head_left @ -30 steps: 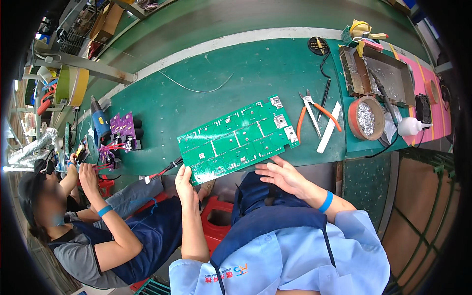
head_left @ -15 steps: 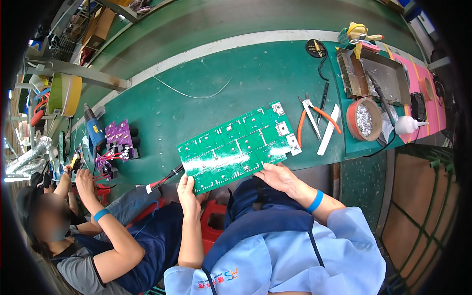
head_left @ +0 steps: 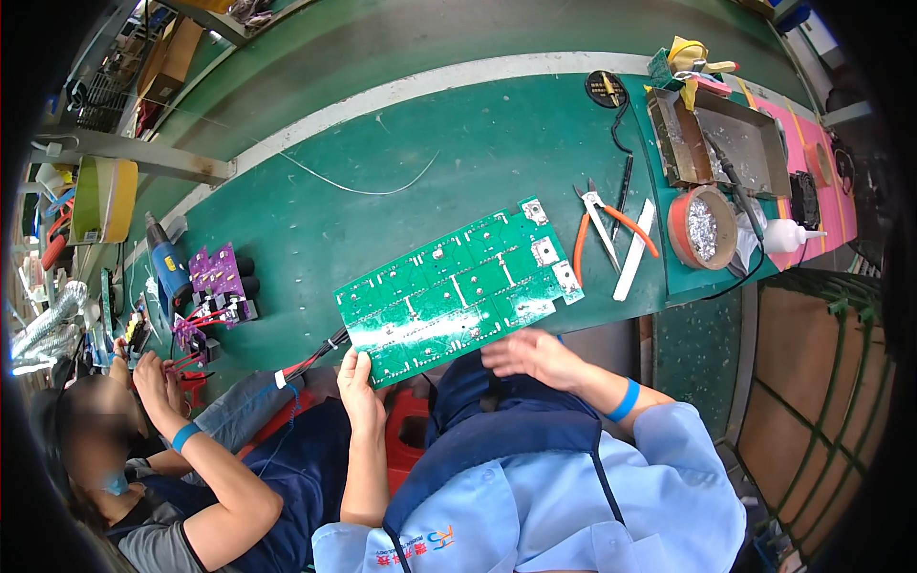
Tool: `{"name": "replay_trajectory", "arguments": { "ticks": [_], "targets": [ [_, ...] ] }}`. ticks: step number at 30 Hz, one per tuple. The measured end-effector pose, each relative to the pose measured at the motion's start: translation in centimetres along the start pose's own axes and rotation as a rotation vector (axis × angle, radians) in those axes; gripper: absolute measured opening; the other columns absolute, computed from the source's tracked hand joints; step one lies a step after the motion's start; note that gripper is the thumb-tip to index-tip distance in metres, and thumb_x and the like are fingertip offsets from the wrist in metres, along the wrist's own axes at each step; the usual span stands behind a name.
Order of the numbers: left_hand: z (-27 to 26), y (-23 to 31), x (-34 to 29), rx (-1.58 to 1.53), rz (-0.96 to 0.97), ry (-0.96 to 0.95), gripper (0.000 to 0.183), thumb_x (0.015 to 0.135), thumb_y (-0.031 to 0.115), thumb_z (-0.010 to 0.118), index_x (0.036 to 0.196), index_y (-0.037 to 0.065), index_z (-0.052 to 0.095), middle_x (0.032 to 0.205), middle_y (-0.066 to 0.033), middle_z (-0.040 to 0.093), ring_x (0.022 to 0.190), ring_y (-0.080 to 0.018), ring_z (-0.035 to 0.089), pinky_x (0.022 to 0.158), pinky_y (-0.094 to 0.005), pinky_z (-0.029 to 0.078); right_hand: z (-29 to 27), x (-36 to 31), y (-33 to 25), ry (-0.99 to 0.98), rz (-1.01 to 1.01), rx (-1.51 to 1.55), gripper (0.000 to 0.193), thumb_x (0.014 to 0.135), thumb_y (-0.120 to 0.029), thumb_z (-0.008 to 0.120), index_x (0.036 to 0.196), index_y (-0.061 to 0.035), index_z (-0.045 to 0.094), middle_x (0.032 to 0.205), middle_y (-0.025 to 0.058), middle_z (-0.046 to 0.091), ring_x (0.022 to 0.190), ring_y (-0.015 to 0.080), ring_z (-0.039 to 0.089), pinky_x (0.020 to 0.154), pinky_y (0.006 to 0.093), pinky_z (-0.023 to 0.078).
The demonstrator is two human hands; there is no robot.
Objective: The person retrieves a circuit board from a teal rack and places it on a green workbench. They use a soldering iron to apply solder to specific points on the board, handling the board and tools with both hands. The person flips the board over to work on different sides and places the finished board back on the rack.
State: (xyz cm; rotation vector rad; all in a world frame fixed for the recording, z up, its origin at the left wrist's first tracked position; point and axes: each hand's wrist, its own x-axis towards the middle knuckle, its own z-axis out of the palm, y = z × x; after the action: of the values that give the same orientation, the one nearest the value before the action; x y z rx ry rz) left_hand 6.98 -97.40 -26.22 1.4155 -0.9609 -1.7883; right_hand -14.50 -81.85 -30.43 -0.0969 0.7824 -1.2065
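A large green circuit board (head_left: 449,304) is tilted over the bench's near edge, with white marks and small soldered parts on its face. My left hand (head_left: 361,387) grips it at the lower left corner, thumb on top. My right hand (head_left: 537,359) is just below the board's near edge, apart from it, fingers stretched out and slightly blurred, holding nothing. To the right of the board lie orange-handled pliers (head_left: 604,224) and a white strip (head_left: 635,250).
On the right stand a metal tray (head_left: 745,143), a round tub of silvery scraps (head_left: 702,229), a soldering iron (head_left: 734,172) and a white squeeze bottle (head_left: 788,235). At left are purple circuit boards (head_left: 218,277), a blue heat gun (head_left: 167,258) and a co-worker (head_left: 220,468) at work.
My right hand has let go of the board's near edge and drawn slightly down and left. The left hand keeps its grip. The whole view has shifted a little.
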Motion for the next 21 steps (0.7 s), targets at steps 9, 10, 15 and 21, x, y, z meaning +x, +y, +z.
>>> {"name": "replay_trajectory", "arguments": {
  "ticks": [9,10,15,21],
  "targets": [
    [-0.3,0.1,0.2,-0.021,-0.008,-0.026,0.02,0.088,0.009,0.044,0.104,-0.001,0.051,0.092,-0.0084,0.06,0.077,-0.0131,0.06,0.067,-0.0259,0.051,1.0,-3.8,-7.7,0.551,-0.746,-1.08,0.008,0.075,-0.004,0.06,0.082,-0.0014,0.062,0.07,0.0059,0.059,0.059,0.0077,0.054,0.052,0.022,0.042],
    [-0.4,0.2,0.2,-0.018,-0.017,-0.045,0.021,0.087,0.009,0.045,0.105,-0.001,0.051,0.094,-0.0078,0.06,0.08,-0.0123,0.059,0.07,-0.025,0.049,-0.1,-3.6,-8.9,0.673,-0.775,-1.113,0.008,0.074,-0.003,0.061,0.082,-0.0012,0.061,0.069,0.006,0.058,0.057,0.009,0.053,0.052,0.0223,0.041],
    [-0.5,0.0,0.2,-0.034,0.004,-0.027,0.019,0.088,0.008,0.043,0.103,-0.002,0.051,0.092,-0.0084,0.061,0.076,-0.0125,0.06,0.065,-0.025,0.051,-5.5,-1.9,-11.7,0.882,-0.863,-1.578,0.014,0.07,-0.002,0.062,0.083,-0.0031,0.06,0.073,0.0063,0.055,0.066,0.0208,0.055,0.059,0.0306,0.044],
    [-0.9,-0.6,0.6,0.026,0.044,-0.027,0.021,0.089,0.008,0.044,0.105,-0.002,0.051,0.093,-0.0066,0.06,0.077,-0.0103,0.058,0.069,-0.0225,0.047,-7.0,-0.3,-11.8,0.86,-0.836,-1.742,0.023,0.066,-0.002,0.063,0.088,-0.0054,0.058,0.078,0.0068,0.056,0.077,0.0247,0.055,0.066,0.0342,0.044]
  ]
}}
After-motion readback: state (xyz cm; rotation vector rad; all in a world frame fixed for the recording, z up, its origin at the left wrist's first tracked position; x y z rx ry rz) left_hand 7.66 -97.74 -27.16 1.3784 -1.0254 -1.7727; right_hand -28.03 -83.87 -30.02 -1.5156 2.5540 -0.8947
